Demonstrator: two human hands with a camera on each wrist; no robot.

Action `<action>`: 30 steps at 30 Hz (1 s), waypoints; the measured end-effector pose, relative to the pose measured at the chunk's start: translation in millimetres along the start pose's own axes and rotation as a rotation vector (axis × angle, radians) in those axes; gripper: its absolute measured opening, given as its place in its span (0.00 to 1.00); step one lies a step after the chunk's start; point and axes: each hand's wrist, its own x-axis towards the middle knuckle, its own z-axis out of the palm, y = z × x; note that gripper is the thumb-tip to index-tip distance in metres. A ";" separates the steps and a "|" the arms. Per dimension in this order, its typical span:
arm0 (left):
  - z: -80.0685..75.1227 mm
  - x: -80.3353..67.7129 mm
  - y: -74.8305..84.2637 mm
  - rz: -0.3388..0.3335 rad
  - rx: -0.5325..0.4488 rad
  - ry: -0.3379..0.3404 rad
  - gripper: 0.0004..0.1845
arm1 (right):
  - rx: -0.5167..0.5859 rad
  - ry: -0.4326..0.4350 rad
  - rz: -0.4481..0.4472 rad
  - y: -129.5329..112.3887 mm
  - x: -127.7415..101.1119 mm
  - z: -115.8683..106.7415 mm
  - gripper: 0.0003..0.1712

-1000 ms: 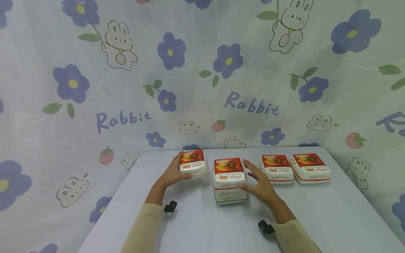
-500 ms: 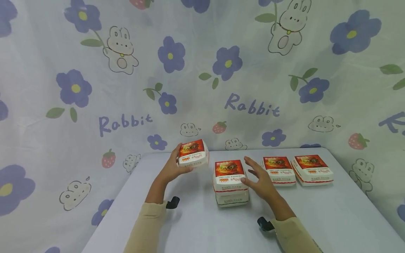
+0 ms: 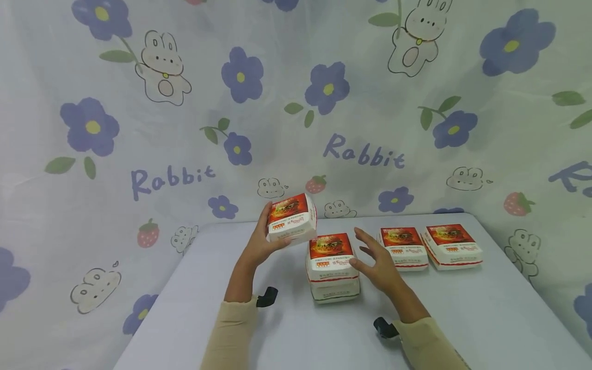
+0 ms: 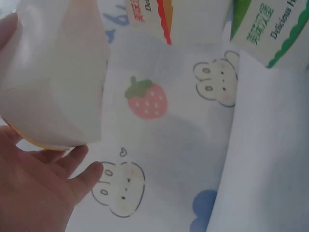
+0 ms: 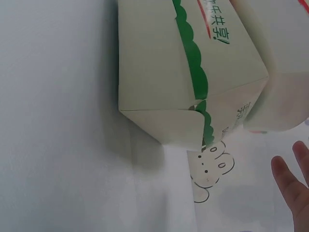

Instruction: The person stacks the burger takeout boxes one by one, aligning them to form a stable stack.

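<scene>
My left hand (image 3: 259, 245) grips a white burger box (image 3: 293, 220) with a red picture lid, held tilted above the table. The left wrist view shows this box's pale underside (image 4: 58, 77), with fingers (image 4: 72, 166) along its edge. In the middle stands a stack: a red-trimmed burger box (image 3: 331, 263) sits on a green-trimmed one (image 3: 336, 292). At the stack's right side is my right hand (image 3: 381, 264), fingers spread and holding nothing. Whether its thumb touches the upper box, I cannot tell. The right wrist view shows the lower box (image 5: 154, 63) close up.
Two more burger boxes, one nearer the stack (image 3: 403, 249) and one farther right (image 3: 453, 246), sit side by side behind my right hand. A white table (image 3: 305, 339) runs back to a curtain (image 3: 273, 123) printed with rabbits and flowers.
My left hand has raised its burger box off the table and carried it rightward, closer to the stack, tilting it. The right hand has drawn slightly away from the stack's side.
</scene>
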 end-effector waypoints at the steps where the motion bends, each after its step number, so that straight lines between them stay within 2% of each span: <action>1: 1.9 -0.2 0.3 0.005 -0.006 0.001 0.61 | -0.002 0.005 -0.005 0.3 0.2 -0.4 0.43; 9: 7.4 -4.0 4.8 0.059 -0.056 -0.014 0.59 | -0.013 -0.013 0.039 -2.3 -0.4 -1.5 0.42; 13: 7.6 -7.9 9.1 0.059 -0.067 -0.020 0.59 | -0.017 -0.011 0.020 -4.1 0.3 -1.0 0.41; 16: 11.0 -11.3 18.3 0.053 -0.085 -0.057 0.59 | -0.022 -0.001 0.002 -7.5 0.4 -1.9 0.41; 20: 15.6 -11.9 21.0 0.034 -0.088 -0.094 0.59 | -0.019 0.001 0.004 -11.3 0.7 -3.0 0.41; 23: 18.3 -10.4 17.3 0.034 -0.077 -0.083 0.59 | -0.018 -0.005 0.018 -13.7 1.5 -2.1 0.41; 26: 23.2 -10.5 21.9 0.043 -0.087 -0.068 0.61 | -0.025 -0.005 0.032 -17.6 2.3 -0.5 0.42; 30: 31.5 -11.7 28.1 0.043 -0.054 -0.061 0.62 | -0.045 0.004 0.041 -21.0 3.0 -0.5 0.43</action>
